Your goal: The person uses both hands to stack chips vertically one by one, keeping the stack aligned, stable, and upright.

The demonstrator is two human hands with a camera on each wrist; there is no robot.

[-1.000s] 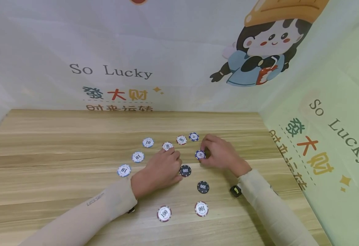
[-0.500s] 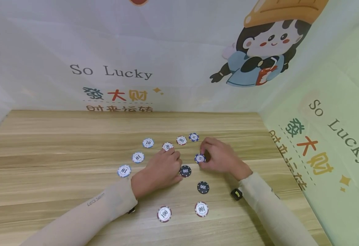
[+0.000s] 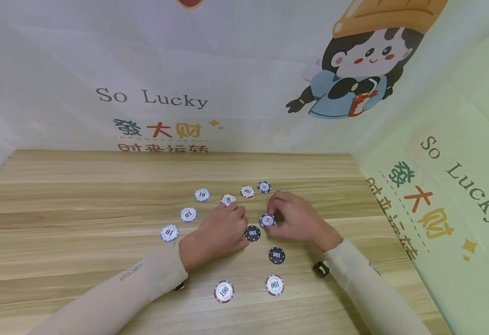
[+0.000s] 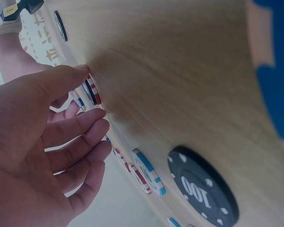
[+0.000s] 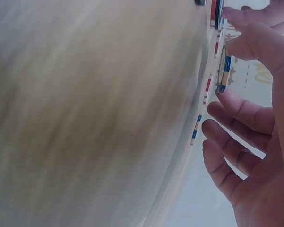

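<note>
My right hand [image 3: 296,216] pinches a blue-and-white poker chip [image 3: 267,220] between thumb and index finger. In the right wrist view that blue chip [image 5: 227,71] is edge-on, lifted off the table. To its left, my left hand [image 3: 219,232] has its thumb and index finger at opposite sides of a black 100 chip [image 3: 252,233]. The left wrist view shows this black chip [image 4: 89,92] lying on a red-and-white chip [image 4: 96,93], both between my thumb and index finger. The remaining left fingers are loosely bent.
Blue, red-rimmed and light-blue chips [image 3: 188,214] lie spread beyond and left of the hands. Nearer are a black chip [image 3: 276,255] and two red-rimmed 100 chips [image 3: 224,291]. Another black chip [image 4: 198,187] is hidden under my left arm in the head view. Printed cloth [image 3: 248,93] walls the wooden table.
My right hand has carried the blue chip left and slightly nearer, up beside the black chip at my left hand. The left hand has stayed in place.
</note>
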